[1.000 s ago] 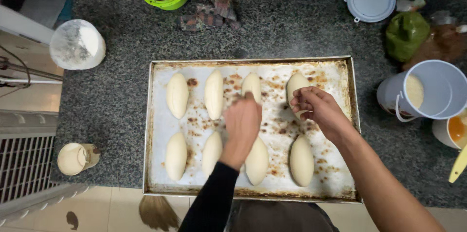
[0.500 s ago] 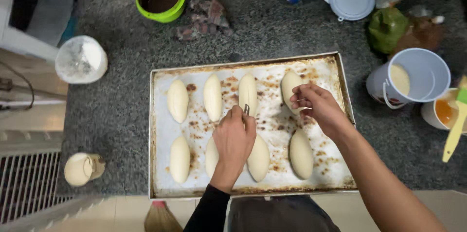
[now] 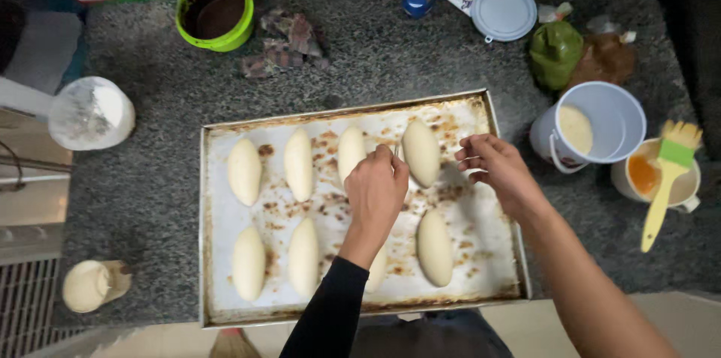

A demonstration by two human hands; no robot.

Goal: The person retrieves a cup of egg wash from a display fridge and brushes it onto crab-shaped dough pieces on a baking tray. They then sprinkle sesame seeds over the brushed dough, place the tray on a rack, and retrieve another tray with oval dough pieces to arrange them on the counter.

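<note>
On the far-left counter: white floury bag [image 3: 90, 112], tied, beside the tray; small pale jar [image 3: 92, 284] lying near the front edge. Further back: green bowl [image 3: 215, 11] with dark contents, crumpled patterned cloth [image 3: 285, 44] just right of it.

Centre: metal baking tray [image 3: 212, 305], lined with stained paper, holding oval dough pieces in two rows, long axes running near to far. Far row, left to right: four pieces; near row: four, one largely hidden under the forearm.

Left hand [image 3: 375, 194], black sleeve, fingers closed on a thin blade [image 3: 396, 149], tip pointing away, set between the third far dough piece [image 3: 350, 154] and the fourth far dough piece [image 3: 421, 152]. Fourth piece immediately right of the blade, upright along the tray's short direction; left hand nearer to it.

Right hand [image 3: 500, 170], fingers loosely apart, holding nothing visible, hovering just right of the fourth piece.

Right counter: round grey lid [image 3: 503, 11], green crumpled bag [image 3: 556, 52], white pitcher [image 3: 601, 129] with pale liquid, cup [image 3: 680, 185] of orange liquid bearing a pastry brush [image 3: 667, 178].
</note>
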